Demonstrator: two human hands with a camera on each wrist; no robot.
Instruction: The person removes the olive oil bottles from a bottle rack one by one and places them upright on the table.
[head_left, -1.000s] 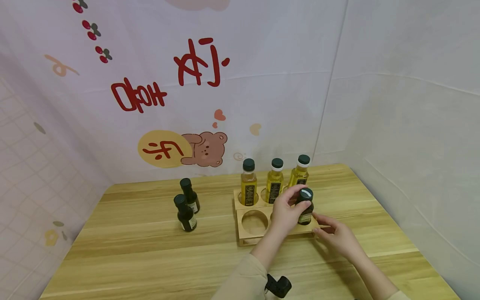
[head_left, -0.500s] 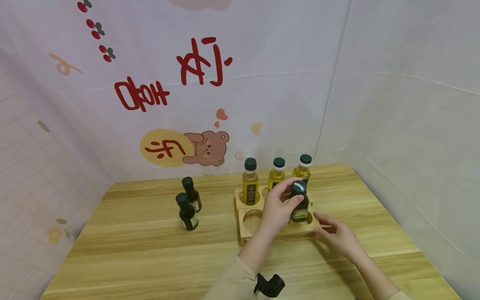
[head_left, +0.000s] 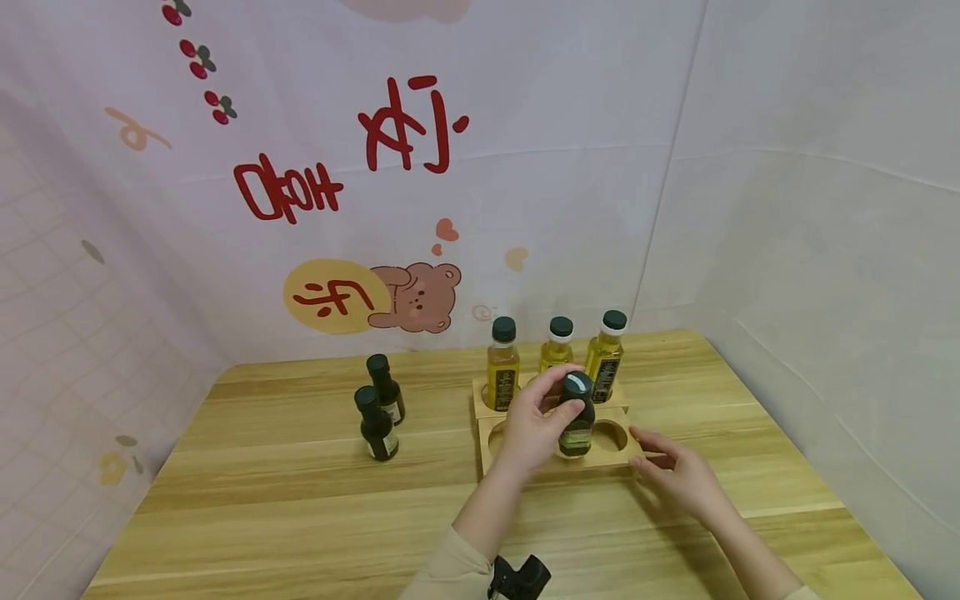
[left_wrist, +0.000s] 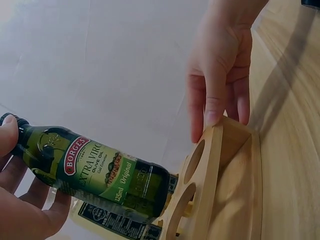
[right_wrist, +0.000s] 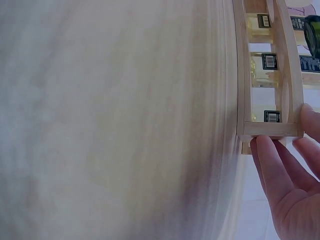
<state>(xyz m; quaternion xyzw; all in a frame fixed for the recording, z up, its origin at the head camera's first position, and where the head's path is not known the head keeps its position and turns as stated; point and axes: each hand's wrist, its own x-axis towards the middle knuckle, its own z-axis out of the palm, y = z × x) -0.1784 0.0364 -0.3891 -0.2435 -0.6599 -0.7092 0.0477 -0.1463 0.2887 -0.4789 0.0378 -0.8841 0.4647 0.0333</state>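
Note:
My left hand (head_left: 531, 425) holds a dark green olive oil bottle (head_left: 577, 429) near its cap, thumb on one side and fingers on the other. The bottle is over the middle hole of the front tier of a two-tier wooden rack (head_left: 619, 457). In the left wrist view the bottle (left_wrist: 107, 172) shows a green label, its base just above the holes. My right hand (head_left: 682, 477) pinches the rack's right front corner. In the right wrist view, fingers (right_wrist: 270, 162) touch the rack's end panel. Beside the held bottle, the front right hole (head_left: 609, 437) is empty.
Yellow oil bottles stand in the rear tier: left (head_left: 503, 371), middle (head_left: 557, 354) and right (head_left: 604, 358). Two dark bottles, one nearer (head_left: 378, 429) and one behind it (head_left: 386, 390), stand left on the wooden table (head_left: 300, 500). A printed cloth (head_left: 525, 192) hangs behind.
My left hand has carried the dark bottle left, from the front right hole to over the middle one. The right hand stays at the rack's corner. The view has shifted slightly.

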